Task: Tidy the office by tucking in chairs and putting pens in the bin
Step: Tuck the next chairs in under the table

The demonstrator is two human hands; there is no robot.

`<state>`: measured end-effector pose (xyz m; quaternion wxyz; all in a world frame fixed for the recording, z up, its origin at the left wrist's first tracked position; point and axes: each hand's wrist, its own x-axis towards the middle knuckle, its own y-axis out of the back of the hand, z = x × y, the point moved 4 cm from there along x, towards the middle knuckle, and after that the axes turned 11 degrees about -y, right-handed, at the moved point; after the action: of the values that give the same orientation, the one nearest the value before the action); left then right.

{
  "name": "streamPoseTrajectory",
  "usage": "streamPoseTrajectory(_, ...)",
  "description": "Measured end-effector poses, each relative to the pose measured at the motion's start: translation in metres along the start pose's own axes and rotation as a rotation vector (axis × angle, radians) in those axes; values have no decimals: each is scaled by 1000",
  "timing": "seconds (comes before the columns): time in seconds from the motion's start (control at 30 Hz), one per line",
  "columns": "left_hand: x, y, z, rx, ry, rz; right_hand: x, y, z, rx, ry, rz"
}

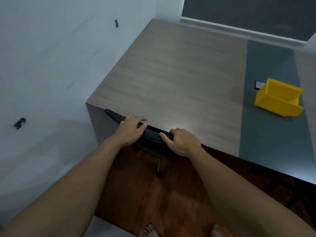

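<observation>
A black office chair (152,134) stands pushed in against the near edge of a wood-grain desk (179,79); only the top of its backrest and part of its base show. My left hand (131,130) grips the backrest's top edge on the left, fingers curled over it. My right hand (182,141) grips the same edge further right. A yellow plastic bin (278,98) sits on the desk's grey strip at the far right, its open side facing up and right. No pens are visible.
A white wall (51,74) runs along the desk's left side. A small dark-framed card (259,84) lies behind the bin. A dark window blind (248,12) is at the back. Reddish wooden floor (153,194) and my bare feet are below.
</observation>
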<state>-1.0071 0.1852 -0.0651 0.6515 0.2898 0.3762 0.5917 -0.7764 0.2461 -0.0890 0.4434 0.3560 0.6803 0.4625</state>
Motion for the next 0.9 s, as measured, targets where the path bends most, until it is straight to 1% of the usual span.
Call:
streamPoseTrajectory(0.1,-27,-2,40,-29,-76,52,-19,15,16,8,-10,18)
streamPoseTrajectory(0.2,-54,-8,75,-21,-90,65,-49,32,58,65,-62,35)
streamPoseTrajectory(0.43,-91,-41,170,-32,-99,110,-131,68,197,128,-202,41)
streamPoseTrajectory(0.73,-89,-121,313,-17,-194,99,-226,88,375,153,-321,25)
streamPoseTrajectory(0.9,-90,-165,378,-34,-216,78,-266,86,459,161,-361,12)
